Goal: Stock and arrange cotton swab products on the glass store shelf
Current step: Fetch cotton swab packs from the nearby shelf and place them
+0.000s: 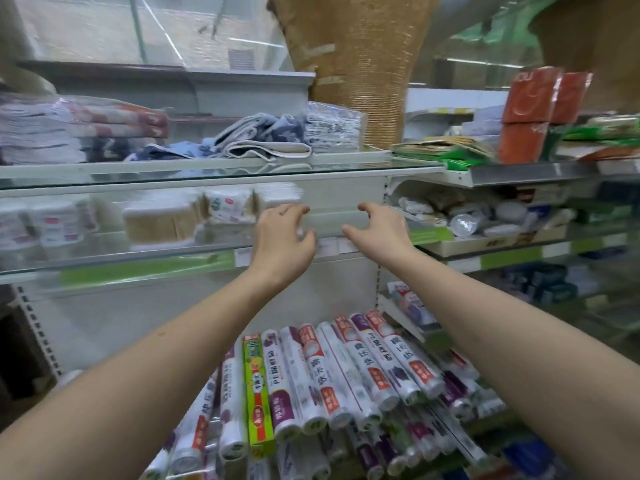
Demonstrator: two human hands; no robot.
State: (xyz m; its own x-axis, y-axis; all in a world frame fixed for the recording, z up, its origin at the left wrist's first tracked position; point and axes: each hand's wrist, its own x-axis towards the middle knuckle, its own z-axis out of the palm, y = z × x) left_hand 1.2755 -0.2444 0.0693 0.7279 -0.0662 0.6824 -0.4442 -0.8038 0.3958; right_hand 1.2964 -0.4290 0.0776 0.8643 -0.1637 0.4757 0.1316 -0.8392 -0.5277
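- The glass shelf (pixel 114 261) is the landmark: swab packs (pixel 228 206) sit on it in a row along its left and middle, stopping short of its right end, which is bare, so that stretch looks like the gap left to fill
- The left hand (pixel 284 237) hovers over the shelf's front edge just right of the last pack, fingers loosely curled, grasping nothing; it seems placed to steady or square up the row's end
- The right hand (pixel 377 230) hangs over the bare right end, fingers spread and bent, also holding nothing, as if framing the free space
- Whether either hand touches the shelf I cannot tell; the view is blurred
- Towels (pixel 263 140) lie on the level above the shelf, rolls (pixel 346 372) heaped on the level below
- Judgement: arranging is partly done
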